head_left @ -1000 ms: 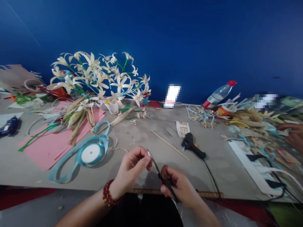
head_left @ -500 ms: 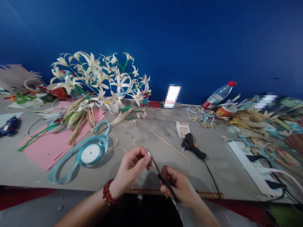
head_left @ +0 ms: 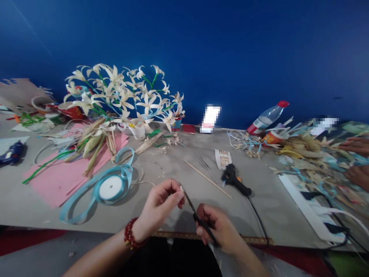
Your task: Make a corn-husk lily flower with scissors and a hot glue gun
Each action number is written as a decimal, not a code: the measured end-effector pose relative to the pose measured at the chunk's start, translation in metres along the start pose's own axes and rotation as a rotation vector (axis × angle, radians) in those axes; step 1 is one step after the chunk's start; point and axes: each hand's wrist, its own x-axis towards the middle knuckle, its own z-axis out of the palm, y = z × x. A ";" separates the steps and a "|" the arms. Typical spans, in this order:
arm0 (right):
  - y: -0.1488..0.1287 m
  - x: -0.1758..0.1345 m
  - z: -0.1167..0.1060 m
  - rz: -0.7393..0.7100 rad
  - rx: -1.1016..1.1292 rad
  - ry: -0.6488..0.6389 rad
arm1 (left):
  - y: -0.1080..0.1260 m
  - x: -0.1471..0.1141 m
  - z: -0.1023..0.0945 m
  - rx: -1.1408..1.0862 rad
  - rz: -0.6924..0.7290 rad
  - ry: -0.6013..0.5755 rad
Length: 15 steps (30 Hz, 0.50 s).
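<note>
My left hand, with a red bead bracelet at the wrist, pinches a small pale piece that looks like a strip of corn husk; most of it is hidden by the fingertips. My right hand is wrapped round the dark handles of a pair of scissors. Their blades point up and to the left, beside the pale piece at my left fingertips. Whether the blades touch it I cannot tell. Beyond my hands lie a thin wooden stick and a black glue gun.
At left, a blue ribbon roll lies by pink paper. Pale husk flowers stand behind. A white power strip, a bottle and husk scraps are at right, where another person's hand shows at the edge.
My hands, the pale piece and the scissors stay in nearly the same place. At the right edge, more of another person's hands has come into view over the scraps.
</note>
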 end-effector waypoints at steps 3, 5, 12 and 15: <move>-0.002 0.000 0.000 0.000 0.016 -0.008 | 0.002 0.000 -0.001 -0.007 -0.009 0.000; -0.004 0.001 0.000 0.003 0.024 -0.017 | 0.003 0.000 -0.001 -0.002 -0.011 -0.004; -0.005 0.001 -0.002 -0.010 0.017 -0.046 | 0.005 0.000 -0.003 0.029 -0.019 -0.020; 0.000 0.001 -0.004 -0.023 0.011 -0.055 | 0.007 0.000 -0.003 0.035 -0.021 -0.027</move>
